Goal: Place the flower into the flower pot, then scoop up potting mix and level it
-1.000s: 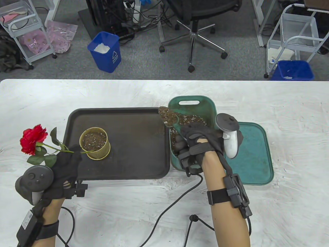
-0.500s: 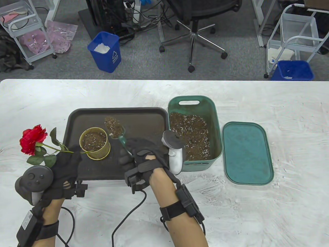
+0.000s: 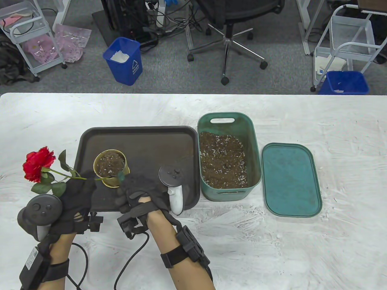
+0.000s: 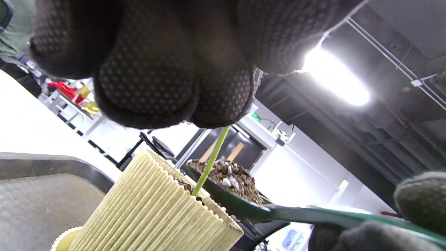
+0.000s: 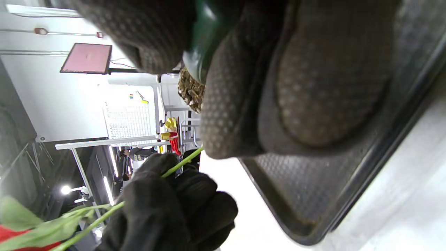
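A red rose [image 3: 37,163] leans left out of the ribbed yellow flower pot [image 3: 110,167], its stem [image 4: 210,160] reaching into the soil. My left hand [image 3: 86,181] pinches the stem just left of the pot. My right hand [image 3: 130,187] grips the handle of a green scoop [image 4: 237,204]. The scoop's bowl, heaped with potting mix [image 4: 233,177], sits at the pot's near-right rim. In the right wrist view, my fingers [image 5: 313,80] curl round the scoop handle [image 5: 205,35], with the left hand [image 5: 167,209] beyond.
The pot stands on a dark tray [image 3: 157,142]. Right of the tray is a green bin [image 3: 255,151] of potting mix, and its lid [image 3: 290,179] lies flat further right. Glove cables trail over the white table [image 3: 272,241] near the front edge.
My right hand has carried the loaded scoop left from the bin, across the tray, to the pot's rim. The left hand and the rose have stayed put.
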`<state>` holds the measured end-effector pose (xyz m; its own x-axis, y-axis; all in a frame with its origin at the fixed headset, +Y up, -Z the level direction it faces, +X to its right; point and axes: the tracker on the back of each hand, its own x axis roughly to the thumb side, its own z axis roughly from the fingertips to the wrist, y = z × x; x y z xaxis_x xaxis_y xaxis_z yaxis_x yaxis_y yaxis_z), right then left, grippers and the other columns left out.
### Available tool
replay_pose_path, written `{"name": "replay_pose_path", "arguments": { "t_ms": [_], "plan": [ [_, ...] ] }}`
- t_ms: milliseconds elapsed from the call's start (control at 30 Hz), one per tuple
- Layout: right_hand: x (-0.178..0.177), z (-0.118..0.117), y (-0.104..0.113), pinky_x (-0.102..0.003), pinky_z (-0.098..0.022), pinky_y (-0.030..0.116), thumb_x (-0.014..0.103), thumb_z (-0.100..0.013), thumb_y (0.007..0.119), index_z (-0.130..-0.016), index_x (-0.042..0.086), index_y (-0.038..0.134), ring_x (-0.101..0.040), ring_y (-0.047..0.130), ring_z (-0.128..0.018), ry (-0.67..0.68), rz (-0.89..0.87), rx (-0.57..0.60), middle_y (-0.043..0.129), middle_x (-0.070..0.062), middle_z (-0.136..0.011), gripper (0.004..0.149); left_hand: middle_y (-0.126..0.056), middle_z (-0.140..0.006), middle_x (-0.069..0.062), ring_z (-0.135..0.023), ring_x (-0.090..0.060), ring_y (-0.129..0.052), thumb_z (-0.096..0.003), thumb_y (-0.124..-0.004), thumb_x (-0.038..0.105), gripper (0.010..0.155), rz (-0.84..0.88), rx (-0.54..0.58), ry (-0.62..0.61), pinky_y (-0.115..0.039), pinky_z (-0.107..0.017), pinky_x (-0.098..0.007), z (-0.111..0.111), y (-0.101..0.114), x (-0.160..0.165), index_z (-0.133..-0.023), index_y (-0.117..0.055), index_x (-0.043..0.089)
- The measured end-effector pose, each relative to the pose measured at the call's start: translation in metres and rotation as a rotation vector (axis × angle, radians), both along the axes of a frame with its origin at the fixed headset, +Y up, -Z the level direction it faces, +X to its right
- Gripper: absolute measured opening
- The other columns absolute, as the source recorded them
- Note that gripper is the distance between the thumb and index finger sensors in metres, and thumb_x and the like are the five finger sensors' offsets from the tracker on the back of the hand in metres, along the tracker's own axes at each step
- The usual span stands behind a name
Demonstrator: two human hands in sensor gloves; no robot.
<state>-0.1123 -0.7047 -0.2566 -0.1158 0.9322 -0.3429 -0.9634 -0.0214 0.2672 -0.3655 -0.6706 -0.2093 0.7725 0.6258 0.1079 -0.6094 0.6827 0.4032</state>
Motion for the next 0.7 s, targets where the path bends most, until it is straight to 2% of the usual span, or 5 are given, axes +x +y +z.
{"name": "replay_pose_path", "arguments": {
  "t_ms": [200, 433, 700],
  "plan": [
    [0.001, 0.001, -0.001, -0.042, -0.017, 0.099, 0.030, -0.041, 0.080, -0.088, -0.001, 0.066, -0.028, 0.109, -0.032, -0.028, 0.088, 0.095, 0.090, -0.024, -0.070, 0.058, -0.105, -0.055, -0.002, -0.034, -0.026, -0.109, -0.0386, -0.081, 0.040, 0.046, -0.001, 0.002, -0.002, -0.092, -0.036, -0.042, 0.000, 0.000, 0.000, -0.076, -0.094, 0.016],
    [-0.009, 0.008, 0.006, -0.042, -0.016, 0.099, 0.030, -0.040, 0.081, -0.087, 0.001, 0.070, -0.028, 0.109, -0.030, -0.063, 0.345, 0.320, 0.092, -0.022, -0.068, 0.056, -0.105, -0.055, -0.002, -0.034, -0.026, -0.109, -0.0386, -0.081, 0.040, 0.046, -0.002, 0.002, -0.003, -0.092, -0.035, -0.042, 0.000, 0.000, 0.000, -0.076, -0.094, 0.016],
    [-0.018, 0.014, 0.006, -0.043, -0.015, 0.098, 0.029, -0.039, 0.082, -0.086, 0.002, 0.071, -0.029, 0.108, -0.030, -0.091, 0.498, 0.466, 0.093, -0.022, -0.067, 0.055, -0.105, -0.055, -0.002, -0.034, -0.026, -0.109, -0.0386, -0.081, 0.040, 0.046, 0.001, 0.002, -0.005, -0.092, -0.035, -0.042, 0.000, 0.000, 0.001, -0.076, -0.094, 0.016]
  ]
}}
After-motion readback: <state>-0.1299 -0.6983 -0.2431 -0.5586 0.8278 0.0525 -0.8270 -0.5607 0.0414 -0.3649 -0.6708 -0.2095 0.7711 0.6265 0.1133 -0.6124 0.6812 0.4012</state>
